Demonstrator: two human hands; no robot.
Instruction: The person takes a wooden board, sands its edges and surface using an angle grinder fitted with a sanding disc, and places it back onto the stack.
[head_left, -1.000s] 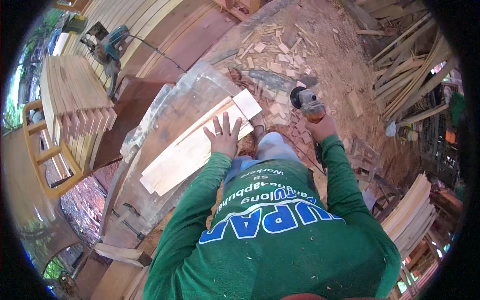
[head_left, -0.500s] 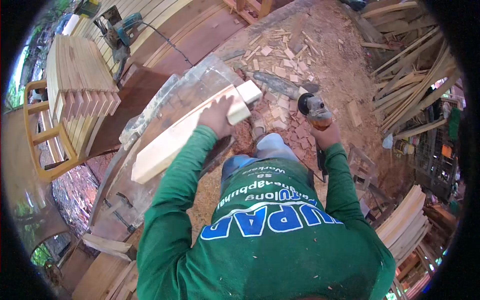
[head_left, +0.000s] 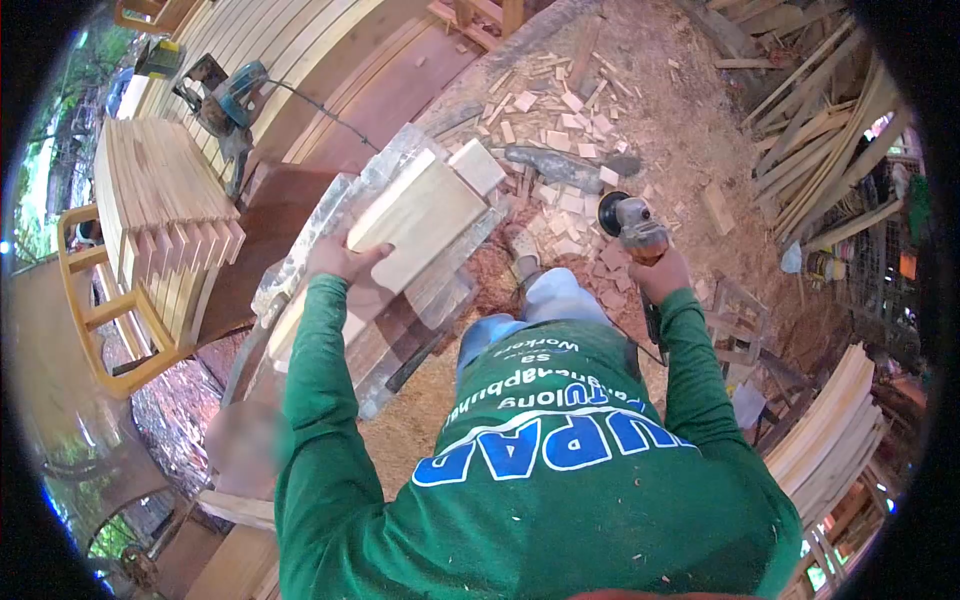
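Note:
My left hand (head_left: 345, 258) grips the left edge of a thick, pale wooden piece (head_left: 425, 215), with the thumb laid over its broad upper face. The piece lies slantwise on a dusty worktable (head_left: 335, 195), and a smaller pale block (head_left: 478, 166) sits at its far end. Out to the right, my right hand (head_left: 660, 275) is closed around an angle grinder (head_left: 640, 232). The grinder's round disc (head_left: 610, 213) faces left, apart from the wood.
Wood offcuts (head_left: 570, 205) and sawdust cover the ground ahead. At left stand stacked curved slats (head_left: 165, 190), a wooden frame (head_left: 105, 315) and a teal power tool (head_left: 235, 95) with its cord. Long strips (head_left: 830, 170) are piled at right, with more curved boards (head_left: 825, 425) nearer.
My left hand has shifted left, from across the wooden piece to its left edge. The piece has turned so its broad face shows. The grinder stays at about the same place.

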